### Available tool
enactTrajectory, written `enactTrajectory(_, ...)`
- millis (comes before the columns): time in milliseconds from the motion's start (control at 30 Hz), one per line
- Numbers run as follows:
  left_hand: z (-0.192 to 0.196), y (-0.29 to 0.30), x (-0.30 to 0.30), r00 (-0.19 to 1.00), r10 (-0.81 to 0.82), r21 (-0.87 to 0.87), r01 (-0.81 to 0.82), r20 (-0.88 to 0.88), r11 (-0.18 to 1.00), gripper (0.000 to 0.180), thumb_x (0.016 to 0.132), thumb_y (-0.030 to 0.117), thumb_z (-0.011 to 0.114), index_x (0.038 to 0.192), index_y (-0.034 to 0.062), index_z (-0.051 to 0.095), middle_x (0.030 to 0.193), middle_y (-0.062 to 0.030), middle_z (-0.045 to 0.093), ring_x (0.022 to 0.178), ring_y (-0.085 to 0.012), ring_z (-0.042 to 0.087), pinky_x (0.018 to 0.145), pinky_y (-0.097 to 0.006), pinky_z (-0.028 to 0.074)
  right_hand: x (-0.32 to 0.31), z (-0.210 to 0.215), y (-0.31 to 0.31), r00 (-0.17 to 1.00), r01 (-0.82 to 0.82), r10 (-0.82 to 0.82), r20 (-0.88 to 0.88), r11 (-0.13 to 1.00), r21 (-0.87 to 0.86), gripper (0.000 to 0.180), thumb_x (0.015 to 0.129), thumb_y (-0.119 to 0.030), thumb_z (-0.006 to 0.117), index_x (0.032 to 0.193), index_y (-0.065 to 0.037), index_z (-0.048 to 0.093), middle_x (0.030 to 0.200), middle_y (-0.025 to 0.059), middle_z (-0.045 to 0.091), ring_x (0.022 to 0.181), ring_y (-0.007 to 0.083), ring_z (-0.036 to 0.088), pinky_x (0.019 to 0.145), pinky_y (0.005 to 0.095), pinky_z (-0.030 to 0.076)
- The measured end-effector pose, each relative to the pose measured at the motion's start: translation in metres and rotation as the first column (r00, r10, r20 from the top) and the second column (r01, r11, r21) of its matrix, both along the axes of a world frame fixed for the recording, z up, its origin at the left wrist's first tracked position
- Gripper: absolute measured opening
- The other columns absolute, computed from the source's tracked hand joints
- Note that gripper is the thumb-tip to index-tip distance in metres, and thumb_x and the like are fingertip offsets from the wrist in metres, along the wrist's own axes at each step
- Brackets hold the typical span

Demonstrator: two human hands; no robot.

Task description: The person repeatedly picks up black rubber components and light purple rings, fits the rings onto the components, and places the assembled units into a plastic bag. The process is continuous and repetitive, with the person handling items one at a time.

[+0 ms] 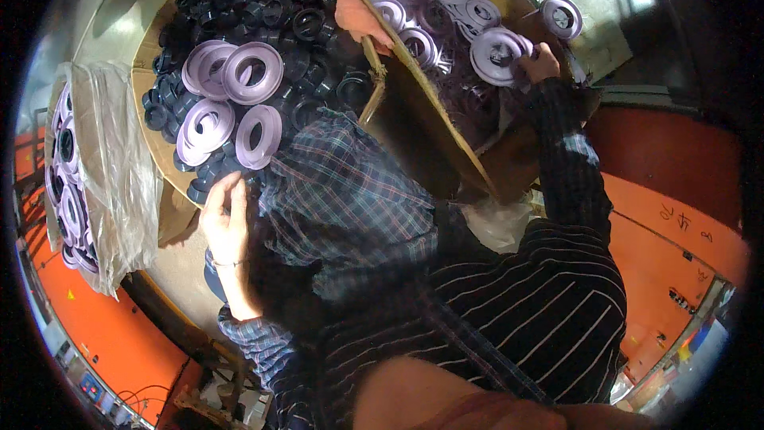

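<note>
At the far right, my right hand (pixel 543 65) is closed on the rim of a pale purple ring (pixel 482 54) above the right-hand carton. My left hand (pixel 227 219) is beside the near edge of the left-hand carton, next to the black rings (pixel 213 167). Its fingers point up with a small gap between them, and nothing shows in them. Several flanged purple rings (pixel 253 73) lie on the heap of black rings close by. Another purple ring (pixel 259 137) rests nearest my left fingertips. More purple rings (pixel 481 12) fill the right-hand carton.
A cardboard wall (pixel 422 80) with a pink cloth (pixel 360 20) draped over it parts the two cartons. On the left stands a clear plastic bag (pixel 119 167) with purple rings. A plaid cloth (pixel 342 183) covers my lap. Orange surfaces (pixel 119 342) lie on both sides.
</note>
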State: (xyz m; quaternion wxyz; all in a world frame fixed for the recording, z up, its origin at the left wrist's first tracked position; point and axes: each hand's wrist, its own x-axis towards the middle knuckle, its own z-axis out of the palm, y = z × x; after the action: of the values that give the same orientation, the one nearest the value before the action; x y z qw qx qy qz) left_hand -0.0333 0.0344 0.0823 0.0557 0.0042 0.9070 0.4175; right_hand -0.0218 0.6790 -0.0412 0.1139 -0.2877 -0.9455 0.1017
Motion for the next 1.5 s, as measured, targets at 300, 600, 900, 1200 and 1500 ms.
enactTrajectory(300, -0.005, -0.001, -0.002, 1.000, -0.009, 0.051, 0.009, 0.001, 0.999, 0.021, 0.095, 0.009, 0.064, 0.113, -0.0015, 0.068, 0.102, -0.0104, 0.070, 0.092, -0.0156, 0.065, 0.085, -0.029, 0.052, -0.035, 0.086, -0.073, 0.844, -0.512, 0.297, -0.446, 0.694, -0.506, 0.051, 0.088, -0.032, 0.074, 0.127, -0.004, 0.057, 0.103, 0.0086, 0.069, 0.090, 0.0166, 0.064, 0.071, 0.0357, 0.052)
enactTrajectory(600, -0.006, -0.005, 0.001, 0.999, 0.021, 0.038, -0.023, 0.045, 0.999, 0.022, 0.095, 0.011, 0.065, 0.114, -0.0003, 0.068, 0.105, -0.0110, 0.071, 0.093, -0.0167, 0.066, 0.086, -0.029, 0.052, -0.020, -0.064, -0.072, 0.690, -0.222, 0.314, 0.652, 0.949, -0.223, 0.062, 0.092, -0.051, 0.060, 0.130, -0.003, 0.058, 0.120, 0.0148, 0.065, 0.105, 0.0332, 0.062, 0.090, 0.0450, 0.049)
enactTrajectory(900, -0.012, -0.012, -0.001, 0.998, 0.017, -0.055, -0.014, 0.054, 0.998, 0.024, 0.097, 0.011, 0.063, 0.117, -0.0010, 0.067, 0.102, -0.0038, 0.068, 0.090, -0.0107, 0.062, 0.084, -0.024, 0.049, 0.082, -0.212, -0.097, 0.730, 0.205, -0.203, 0.652, 0.976, 0.074, 0.062, 0.091, -0.048, 0.058, 0.135, -0.005, 0.054, 0.133, 0.0185, 0.056, 0.120, 0.0348, 0.052, 0.102, 0.0479, 0.041)
enactTrajectory(1200, -0.001, -0.006, 0.000, 0.999, 0.011, -0.052, -0.009, 0.036, 0.999, 0.023, 0.095, 0.012, 0.065, 0.114, -0.0009, 0.068, 0.102, -0.0083, 0.070, 0.092, -0.0144, 0.064, 0.085, -0.028, 0.051, 0.045, -0.173, -0.089, 0.865, 0.033, 0.046, 0.499, 0.988, -0.148, 0.053, 0.088, -0.040, 0.062, 0.129, -0.007, 0.056, 0.125, 0.0143, 0.058, 0.115, 0.0293, 0.054, 0.096, 0.0432, 0.043)
enactTrajectory(1500, 0.004, -0.006, 0.004, 0.996, 0.050, 0.165, -0.060, 0.068, 0.984, 0.023, 0.096, 0.009, 0.062, 0.114, -0.0031, 0.067, 0.099, -0.0099, 0.069, 0.091, -0.0139, 0.064, 0.083, -0.027, 0.051, 0.021, -0.077, -0.041, 0.990, -0.135, 0.087, -0.114, 0.831, -0.540, 0.045, 0.083, -0.035, 0.069, 0.117, -0.007, 0.061, 0.116, 0.0109, 0.061, 0.107, 0.0238, 0.058, 0.091, 0.0384, 0.047)
